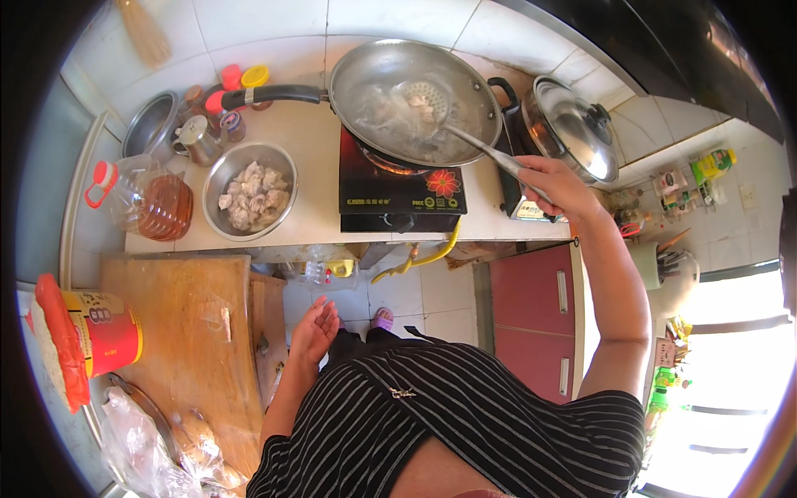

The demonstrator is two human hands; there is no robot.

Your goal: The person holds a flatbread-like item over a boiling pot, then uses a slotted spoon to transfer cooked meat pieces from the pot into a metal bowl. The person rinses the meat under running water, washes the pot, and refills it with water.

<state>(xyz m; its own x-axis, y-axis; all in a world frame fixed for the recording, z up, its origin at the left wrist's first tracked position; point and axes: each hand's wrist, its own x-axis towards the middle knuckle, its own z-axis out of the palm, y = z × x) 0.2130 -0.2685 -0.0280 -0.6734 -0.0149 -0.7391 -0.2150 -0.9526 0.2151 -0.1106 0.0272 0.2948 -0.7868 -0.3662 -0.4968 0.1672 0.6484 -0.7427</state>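
My right hand grips the handle of a metal skimmer, a perforated ladle whose bowl is in the wok. A few pale pieces of meat lie in the bowl, amid cloudy, steaming liquid. The wok sits on a gas stove with flame glowing beneath it; its long black handle points left. Left of the stove, a steel bowl holds a heap of pale meat chunks. Low in front of my body, my left hand hangs empty, palm up with fingers apart.
A lidded steel pot stands right of the wok. To the left are a plastic oil jug, a metal pitcher and several capped jars. A wooden table bears a red-and-yellow tub and plastic bags. A yellow gas hose hangs below the stove.
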